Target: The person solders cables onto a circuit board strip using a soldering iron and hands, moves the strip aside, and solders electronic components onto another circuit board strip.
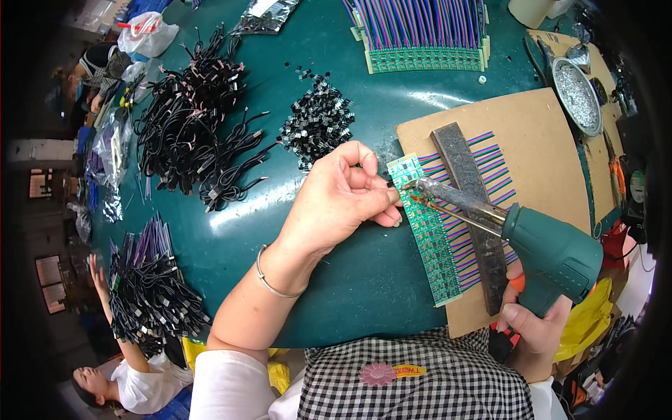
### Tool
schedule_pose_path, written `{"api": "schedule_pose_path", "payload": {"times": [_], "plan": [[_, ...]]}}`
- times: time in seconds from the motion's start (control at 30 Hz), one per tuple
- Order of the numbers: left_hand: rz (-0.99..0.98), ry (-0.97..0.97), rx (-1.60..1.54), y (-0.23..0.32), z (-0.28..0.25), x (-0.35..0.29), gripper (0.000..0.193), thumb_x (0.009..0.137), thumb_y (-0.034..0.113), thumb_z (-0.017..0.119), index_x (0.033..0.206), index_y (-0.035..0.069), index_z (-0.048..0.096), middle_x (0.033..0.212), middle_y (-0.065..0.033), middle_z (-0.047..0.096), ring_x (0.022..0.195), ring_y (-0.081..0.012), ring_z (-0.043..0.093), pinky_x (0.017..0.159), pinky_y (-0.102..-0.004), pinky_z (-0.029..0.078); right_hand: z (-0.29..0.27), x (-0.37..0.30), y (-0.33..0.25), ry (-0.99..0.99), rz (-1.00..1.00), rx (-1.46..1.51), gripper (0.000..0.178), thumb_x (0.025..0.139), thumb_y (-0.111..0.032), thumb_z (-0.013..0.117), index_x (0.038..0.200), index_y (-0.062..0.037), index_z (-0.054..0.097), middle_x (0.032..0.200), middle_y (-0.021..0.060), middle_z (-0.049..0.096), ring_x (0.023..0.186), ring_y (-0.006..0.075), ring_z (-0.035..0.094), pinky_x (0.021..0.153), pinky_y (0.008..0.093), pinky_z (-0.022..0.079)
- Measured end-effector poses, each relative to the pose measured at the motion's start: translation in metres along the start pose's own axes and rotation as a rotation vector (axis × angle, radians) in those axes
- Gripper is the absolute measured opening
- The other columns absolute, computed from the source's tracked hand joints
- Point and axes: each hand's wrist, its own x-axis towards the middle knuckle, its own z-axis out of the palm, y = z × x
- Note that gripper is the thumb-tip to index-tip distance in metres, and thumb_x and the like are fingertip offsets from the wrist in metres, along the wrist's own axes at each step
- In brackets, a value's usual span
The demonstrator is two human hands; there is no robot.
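Observation:
My left hand (pixel 343 192) is pinched at the left edge of a green circuit board panel (pixel 437 262), with a small black part (pixel 390 183) just showing at the fingertips. My right hand (pixel 537 320) grips the handle of a green soldering gun (pixel 549 252). Its metal tip meets the panel near the upper end, close to my left fingers. Striped ribbon wires (pixel 493 168) run rightward from the panel. A dark flat bar (pixel 470 203) lies across these wires, partly behind the soldering gun. Panel, wires and bar rest on a brown cardboard sheet (pixel 546 154).
On the green table (pixel 280 224) lie a heap of small black parts (pixel 318 119) and bundles of black cables (pixel 196 126). More wired boards (pixel 427 59) lie at the far side. A round metal dish (pixel 577 96) stands far right. Another person (pixel 133 374) is at lower left.

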Motion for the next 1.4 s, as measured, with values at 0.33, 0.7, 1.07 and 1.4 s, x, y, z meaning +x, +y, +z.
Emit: {"api": "schedule_pose_path", "payload": {"times": [0.33,0.7,1.07,1.4], "plan": [[0.007,0.001,0.014,0.000,-0.001,0.000,0.026,0.076,-0.008,0.061,0.085,0.006,0.040,0.072,-0.0116,0.063,0.062,-0.0193,0.066,0.055,-0.0265,0.056,-0.002,-0.004,0.008,0.092,-0.115,-0.012,0.060,0.062,-0.005,0.070,0.111,0.0103,0.039,0.085,0.0155,0.050,0.047,0.0141,0.050,0.035,0.0231,0.044],[-0.005,-0.009,0.018,0.003,0.002,0.000,0.024,0.078,-0.010,0.057,0.087,0.005,0.040,0.075,-0.0104,0.061,0.064,-0.0192,0.065,0.057,-0.0277,0.056,-0.040,0.017,-0.017,0.156,-0.456,0.213,0.065,0.067,-0.015,0.065,0.117,0.0129,0.035,0.060,0.0095,0.049,0.036,0.0128,0.044,0.032,0.0220,0.037],[0.027,0.021,0.037,0.003,0.004,-0.003,0.024,0.077,-0.010,0.058,0.087,0.004,0.041,0.073,-0.0119,0.062,0.061,-0.0187,0.065,0.055,-0.0266,0.056,-0.096,0.089,-0.026,0.590,-0.635,-0.145,0.036,0.078,-0.005,0.058,0.111,0.0047,0.049,0.069,0.0055,0.054,0.046,0.0103,0.048,0.044,0.0222,0.040],[0.106,0.194,0.345,0.033,-0.033,-0.023,0.018,0.088,0.010,0.058,0.102,0.001,0.052,0.083,-0.0104,0.065,0.065,-0.0128,0.061,0.058,-0.0233,0.052,-0.090,0.035,-0.010,0.280,-0.634,-0.096,0.058,0.077,-0.015,0.058,0.123,0.0118,0.034,0.063,0.0043,0.045,0.042,0.0084,0.044,0.040,0.0190,0.035]]}}
